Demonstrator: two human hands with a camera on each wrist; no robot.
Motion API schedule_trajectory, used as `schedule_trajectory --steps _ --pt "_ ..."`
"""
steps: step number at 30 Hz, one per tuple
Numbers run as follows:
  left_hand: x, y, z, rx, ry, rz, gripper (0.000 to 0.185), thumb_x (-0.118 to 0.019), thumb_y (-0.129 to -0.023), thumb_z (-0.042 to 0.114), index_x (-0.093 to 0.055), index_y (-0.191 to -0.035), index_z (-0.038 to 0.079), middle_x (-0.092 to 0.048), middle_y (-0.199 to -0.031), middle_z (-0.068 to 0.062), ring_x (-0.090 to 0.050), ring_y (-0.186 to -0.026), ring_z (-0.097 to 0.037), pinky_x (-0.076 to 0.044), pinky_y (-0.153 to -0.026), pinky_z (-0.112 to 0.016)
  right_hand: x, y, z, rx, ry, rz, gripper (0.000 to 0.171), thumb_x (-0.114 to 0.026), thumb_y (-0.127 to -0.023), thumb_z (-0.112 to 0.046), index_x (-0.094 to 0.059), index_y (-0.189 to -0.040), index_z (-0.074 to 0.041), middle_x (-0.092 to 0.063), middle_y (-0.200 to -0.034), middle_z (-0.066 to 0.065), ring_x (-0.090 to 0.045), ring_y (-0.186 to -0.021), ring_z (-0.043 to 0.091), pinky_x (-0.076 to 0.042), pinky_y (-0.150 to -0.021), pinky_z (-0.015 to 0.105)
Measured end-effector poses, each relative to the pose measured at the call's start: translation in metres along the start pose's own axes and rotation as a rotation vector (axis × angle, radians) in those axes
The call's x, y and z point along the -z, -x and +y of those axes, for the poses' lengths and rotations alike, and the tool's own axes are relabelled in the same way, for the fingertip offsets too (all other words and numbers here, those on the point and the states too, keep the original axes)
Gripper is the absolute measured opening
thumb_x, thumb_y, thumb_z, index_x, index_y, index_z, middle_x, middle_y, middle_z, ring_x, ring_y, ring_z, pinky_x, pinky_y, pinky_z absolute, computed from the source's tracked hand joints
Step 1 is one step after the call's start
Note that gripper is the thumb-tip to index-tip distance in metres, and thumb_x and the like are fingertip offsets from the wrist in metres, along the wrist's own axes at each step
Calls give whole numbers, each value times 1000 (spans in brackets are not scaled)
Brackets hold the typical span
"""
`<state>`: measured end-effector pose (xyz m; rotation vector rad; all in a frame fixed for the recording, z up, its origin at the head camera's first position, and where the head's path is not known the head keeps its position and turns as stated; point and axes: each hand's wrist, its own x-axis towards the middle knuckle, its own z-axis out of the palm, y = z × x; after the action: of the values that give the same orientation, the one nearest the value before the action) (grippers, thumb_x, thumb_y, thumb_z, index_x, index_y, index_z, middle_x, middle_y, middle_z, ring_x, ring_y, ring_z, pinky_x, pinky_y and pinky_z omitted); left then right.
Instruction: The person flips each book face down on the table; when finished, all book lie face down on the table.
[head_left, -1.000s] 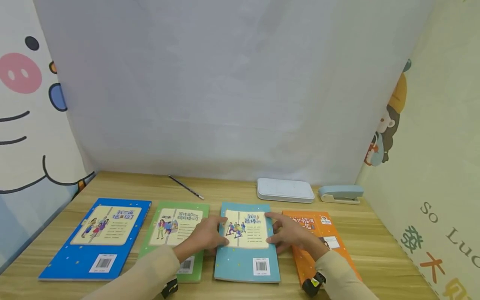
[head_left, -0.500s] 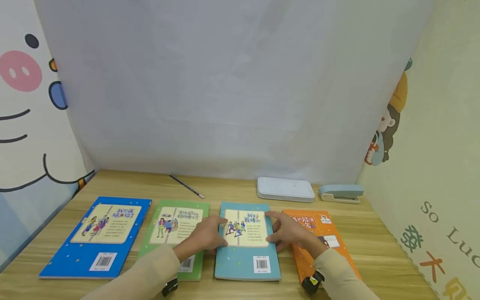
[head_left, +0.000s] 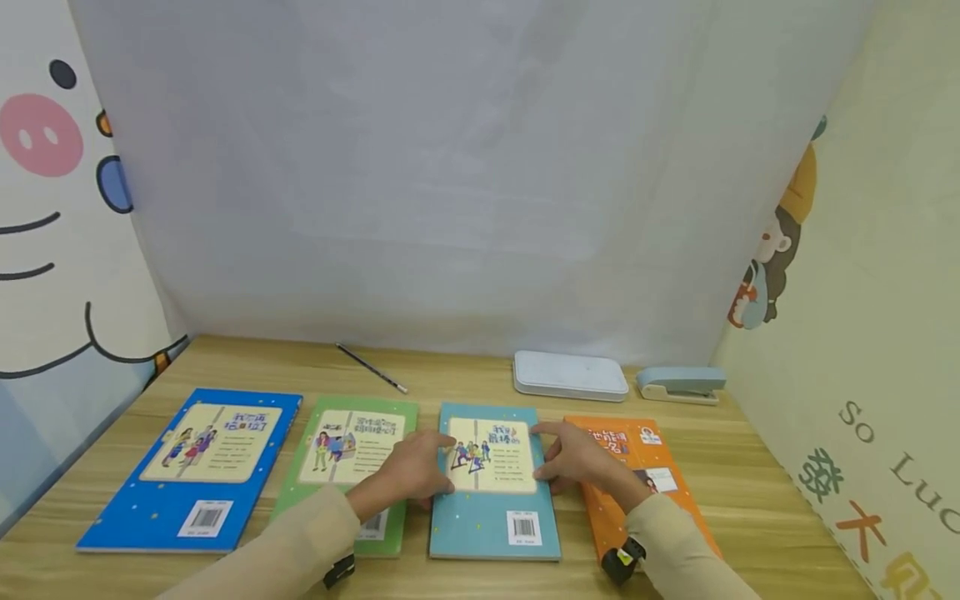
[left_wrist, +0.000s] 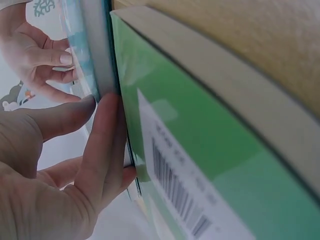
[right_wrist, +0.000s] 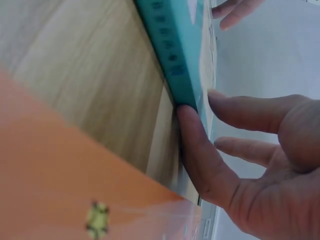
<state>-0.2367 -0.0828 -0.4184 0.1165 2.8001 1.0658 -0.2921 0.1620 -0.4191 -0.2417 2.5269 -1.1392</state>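
A teal book lies back cover up on the wooden table, between both hands. My left hand grips its left edge, with the thumb on the cover and fingers along the side. At the opposite edge, which the right wrist view shows as the spine, my right hand holds it between thumb and fingers. Under my left forearm lies a green book, partly covered by the sleeve. An orange book is partly hidden beneath my right hand and wrist. Far left lies a blue book.
Behind the books are a pencil, a pale flat case and a light blue stapler. A grey-white cloth hangs along the table's back edge. Printed panels stand at both sides.
The view has tilted very slightly, shifting everything a little up in the frame. Both hands keep their hold on the teal book, and the books stay in place.
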Motion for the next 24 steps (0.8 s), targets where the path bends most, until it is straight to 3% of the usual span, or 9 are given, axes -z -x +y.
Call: schedule_trajectory --steps 7,10,13,15,18,20,24 --pt "4 0 4 -4 -48 -32 64 -83 -76 1 -59 -135 2 -54 -132 -31 -64 -51 -16 -54 -44 -23 10 2 1 35 -10 -11 59 -76 -83 3 -53 -138 2 -61 -98 18 -69 -73 22 -62 -64 36" --pt "8 -1 5 -43 -117 -17 62 -84 -75 2 -60 -133 2 -57 -134 -27 -65 -64 -16 -55 -50 -25 23 5 5 86 -9 -18 56 -73 -87 0 -52 -138 5 -63 -100 18 -70 -75 23 -62 -66 39" --pt "10 -3 7 -117 -188 39 57 -81 -76 0 -62 -130 -1 -60 -129 -25 -59 -72 -20 -52 -54 -28 40 9 12 123 7 7 53 -71 -90 -4 -52 -138 6 -65 -103 19 -69 -80 24 -61 -70 40" --pt "9 -5 9 -197 -241 89 52 -80 -76 0 -64 -126 -1 -63 -119 -22 -55 -75 -20 -50 -57 -28 53 12 19 143 4 22 54 -70 -91 -6 -49 -139 8 -64 -106 21 -69 -85 28 -61 -73 42" --pt "2 -8 15 -321 -302 107 47 -79 -81 5 -65 -126 0 -64 -107 -18 -53 -72 -19 -48 -57 -28 74 16 30 132 -26 63 56 -68 -92 -6 -45 -141 10 -61 -111 27 -70 -89 33 -62 -76 45" --pt "-6 -11 20 -402 -351 92 47 -80 -82 12 -66 -126 2 -65 -105 -14 -56 -80 -19 -52 -65 -30 87 18 39 121 -9 115 56 -67 -93 -5 -44 -141 11 -59 -113 29 -69 -90 34 -62 -76 45" --pt "-23 -18 33 -499 -418 -8 50 -77 -87 23 -63 -133 9 -63 -130 -15 -62 -115 -30 -55 -95 -41 106 17 56 78 129 237 52 -69 -91 -5 -48 -135 12 -61 -113 30 -67 -93 35 -60 -78 45"
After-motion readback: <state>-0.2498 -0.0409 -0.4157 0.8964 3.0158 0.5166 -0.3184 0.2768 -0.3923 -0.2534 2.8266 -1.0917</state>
